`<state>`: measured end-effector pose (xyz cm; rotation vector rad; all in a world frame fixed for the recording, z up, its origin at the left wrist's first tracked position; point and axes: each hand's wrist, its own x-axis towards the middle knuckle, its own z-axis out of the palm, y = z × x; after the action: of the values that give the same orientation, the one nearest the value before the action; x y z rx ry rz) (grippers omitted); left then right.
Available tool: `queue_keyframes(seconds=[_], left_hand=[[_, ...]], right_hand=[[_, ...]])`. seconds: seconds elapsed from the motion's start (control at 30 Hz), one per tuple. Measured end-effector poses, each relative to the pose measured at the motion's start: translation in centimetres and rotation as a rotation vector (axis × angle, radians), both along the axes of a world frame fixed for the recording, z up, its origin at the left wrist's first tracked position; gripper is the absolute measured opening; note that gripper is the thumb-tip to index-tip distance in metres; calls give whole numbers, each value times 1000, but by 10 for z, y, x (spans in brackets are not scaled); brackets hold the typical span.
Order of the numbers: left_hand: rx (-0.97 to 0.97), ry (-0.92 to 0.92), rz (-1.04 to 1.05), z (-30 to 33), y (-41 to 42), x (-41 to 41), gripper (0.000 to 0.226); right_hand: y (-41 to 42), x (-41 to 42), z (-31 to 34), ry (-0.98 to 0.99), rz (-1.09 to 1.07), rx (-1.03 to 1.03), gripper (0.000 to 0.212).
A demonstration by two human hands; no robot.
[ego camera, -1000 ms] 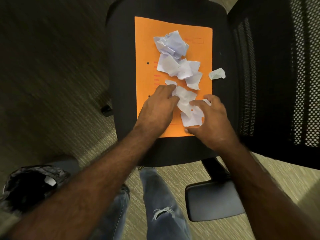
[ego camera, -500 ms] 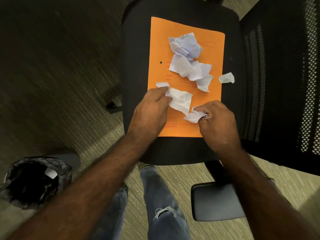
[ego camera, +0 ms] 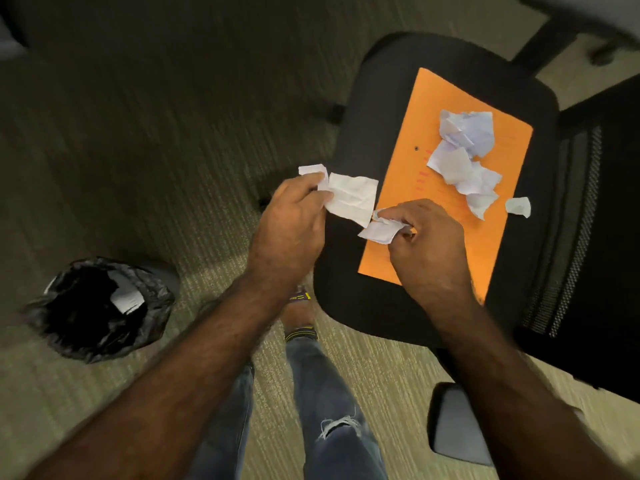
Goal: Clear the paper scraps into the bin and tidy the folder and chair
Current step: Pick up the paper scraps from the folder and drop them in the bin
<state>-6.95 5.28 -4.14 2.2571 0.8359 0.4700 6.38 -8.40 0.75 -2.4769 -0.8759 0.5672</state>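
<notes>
Scraps are gripped in both hands: a flat white piece [ego camera: 351, 199] is pinched in the closed fingers of the left hand [ego camera: 294, 220] above the seat's left edge, and a crumpled piece [ego camera: 379, 230] is held in the closed fingers of the right hand [ego camera: 429, 244] over the folder [ego camera: 415, 237]. More scraps [ego camera: 464, 157] lie on the folder's far part, one [ego camera: 518, 206] at its right edge. The folder is laid on the chair [ego camera: 349, 271]. The bin [ego camera: 100, 306] stands on the carpet [ego camera: 138, 133], well to the left.

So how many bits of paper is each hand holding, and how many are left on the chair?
2 held: one in the left hand, one in the right hand. A crumpled pile lies on the orange folder, too tangled to count, plus one stray scrap at its edge.
</notes>
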Motion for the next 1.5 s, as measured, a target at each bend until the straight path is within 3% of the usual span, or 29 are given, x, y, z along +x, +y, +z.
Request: queue_keyframes(seconds=[0.33,0.8,0.97,1.17,1.5], left_hand=[[-64,23,305,-10,34,-112,23],[-265,172,754,-63,37,-280,25],[-320,114,947,-84,29,-331,22],[-356,80,1088,-116,19,-380,14],[-434,74,1211,-158,19,-419,9]], right_hand=[[82,-81,-8,27,238,-25,45],[168,-241,-75,149,591,-123,41],[182,-296,-100,206,663,-147,41],[187,-358,-134,293,624,-235,40],[196,-419,-157,338,539,-124,39]])
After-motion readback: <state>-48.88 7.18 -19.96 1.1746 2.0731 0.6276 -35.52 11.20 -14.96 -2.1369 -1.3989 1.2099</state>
